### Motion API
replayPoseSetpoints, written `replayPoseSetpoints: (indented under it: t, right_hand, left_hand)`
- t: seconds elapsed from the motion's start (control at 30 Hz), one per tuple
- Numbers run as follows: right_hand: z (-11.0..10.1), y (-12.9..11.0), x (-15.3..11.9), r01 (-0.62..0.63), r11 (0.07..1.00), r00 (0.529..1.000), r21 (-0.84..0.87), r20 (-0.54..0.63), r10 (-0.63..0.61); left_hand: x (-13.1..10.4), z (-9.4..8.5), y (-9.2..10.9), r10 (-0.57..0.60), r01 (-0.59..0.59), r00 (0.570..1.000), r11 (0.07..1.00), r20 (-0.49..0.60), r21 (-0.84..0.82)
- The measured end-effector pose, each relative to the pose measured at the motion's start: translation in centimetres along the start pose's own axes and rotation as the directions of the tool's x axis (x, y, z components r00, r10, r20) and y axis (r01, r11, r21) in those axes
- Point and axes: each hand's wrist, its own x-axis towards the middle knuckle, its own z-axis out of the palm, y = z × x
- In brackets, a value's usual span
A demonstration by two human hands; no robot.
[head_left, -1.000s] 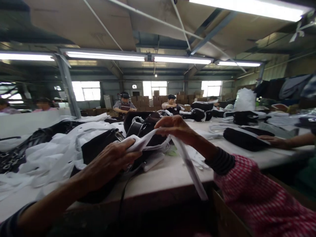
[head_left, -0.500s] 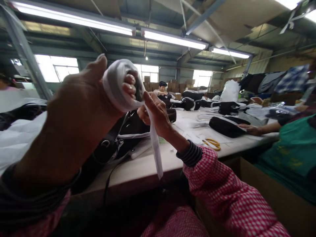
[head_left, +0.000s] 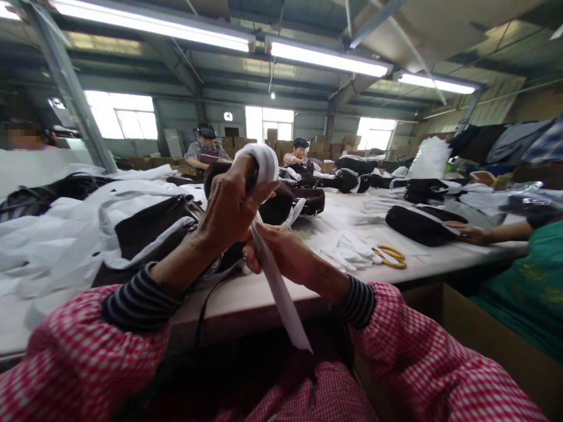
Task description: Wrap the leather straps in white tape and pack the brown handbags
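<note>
A white strip of soft, fabric-like material [head_left: 284, 299] is looped around my left hand [head_left: 226, 205], whose fingers are wrapped and closed on it. Just below, my right hand [head_left: 284, 249] pinches the same strip between thumb and fingers. Its loose end hangs past the table edge over my lap. Close behind my hands lie dark bags, one of them a black bag [head_left: 152, 225] at the left with a white-covered strap. Part of my right hand's fingers is hidden by the strip.
On the table [head_left: 422, 258] lie yellow-handled scissors [head_left: 390, 256] and a heap of white strips [head_left: 349, 249]. A co-worker's hand [head_left: 470, 233] touches a black bag [head_left: 417, 225] at the right. White sheeting [head_left: 57, 246] covers the left side. A cardboard box [head_left: 461, 310] stands below the right edge.
My left hand has moved away from the camera and turned, taking the wound strip with it. The strip's hanging end has swung right. My right hand still pinches the strip.
</note>
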Motion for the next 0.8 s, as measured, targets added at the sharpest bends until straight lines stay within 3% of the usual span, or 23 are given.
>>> replayPoseSetpoints:
  t: [0.07,0.13,0.23,0.33,0.5,0.63,0.8]
  right_hand:
    - [-0.2,0.4,-1.2,-0.104,0.993,0.994,0.057,0.014,0.104]
    - [-0.3,0.4,-2.4,-0.186,0.98,0.983,0.074,0.008,0.186]
    - [-0.5,0.1,-4.3,-0.281,0.958,0.958,0.065,-0.032,0.283]
    - [-1.0,-0.3,-5.9,-0.371,0.929,0.928,-0.014,-0.032,0.37]
    - [-3.3,-0.5,-8.0,-0.457,0.88,0.886,-0.127,0.027,0.464]
    - [-5.6,-1.0,-9.2,-0.465,0.852,0.882,-0.24,-0.039,0.47]
    - [-6.8,-2.0,-9.7,-0.487,0.76,0.869,-0.43,-0.15,0.472]
  left_hand:
    - [-1.5,0.1,-1.2,0.099,-0.121,0.991,0.942,0.084,0.312]
    - [-3.0,0.0,-2.4,0.184,-0.279,0.954,0.838,0.238,0.469]
    - [-5.2,-0.1,-3.9,0.295,-0.484,0.853,0.754,0.43,0.444]
    - [-7.1,-0.1,-4.9,0.35,-0.577,0.773,0.735,0.529,0.357]
    - [-9.2,-0.4,-5.5,0.181,-0.459,0.796,0.802,0.578,0.382]
    - [-11.0,0.2,-5.5,0.106,-0.395,0.749,0.864,0.654,0.312]
    - [-13.6,2.4,-5.8,-0.04,-0.266,0.727,0.904,0.685,0.335]
